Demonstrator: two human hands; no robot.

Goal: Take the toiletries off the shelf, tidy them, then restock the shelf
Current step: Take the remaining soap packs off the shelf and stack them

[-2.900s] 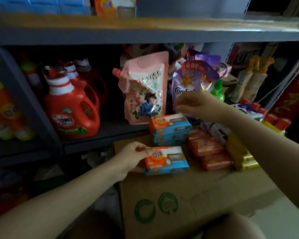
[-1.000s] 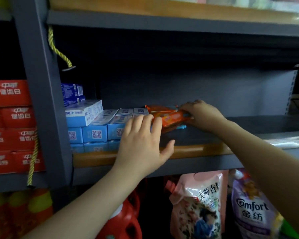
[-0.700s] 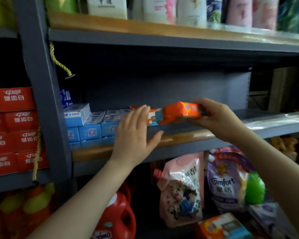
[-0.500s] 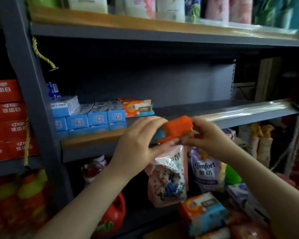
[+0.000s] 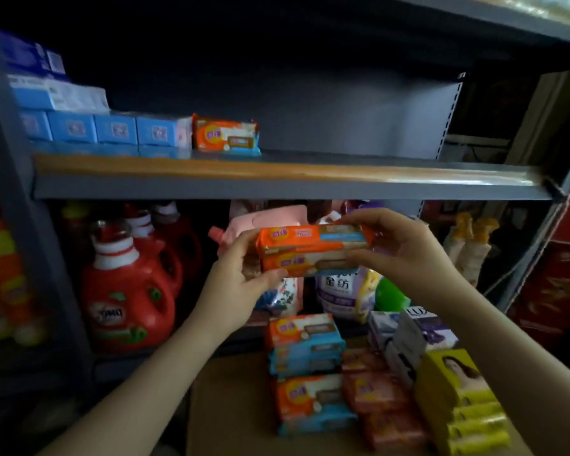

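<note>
Red detergent jug point(image 5: 125, 291) low at left. Left hand point(image 5: 241, 284) and right hand point(image 5: 405, 251), fingers curled, grasping either end of orange soap pack point(image 5: 313, 250) just below shelf point(image 5: 277, 185); another soap pack point(image 5: 226, 134) up there beside blue boxes point(image 5: 112, 130).

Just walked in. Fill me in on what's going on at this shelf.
A person is restocking. Both hands, the left hand and the right hand, hold an orange soap pack by its ends, below the shelf. One matching pack already sits on that shelf beside a row of blue boxes. More orange packs, pink packs and yellow packs wait on a cardboard box below.
</note>
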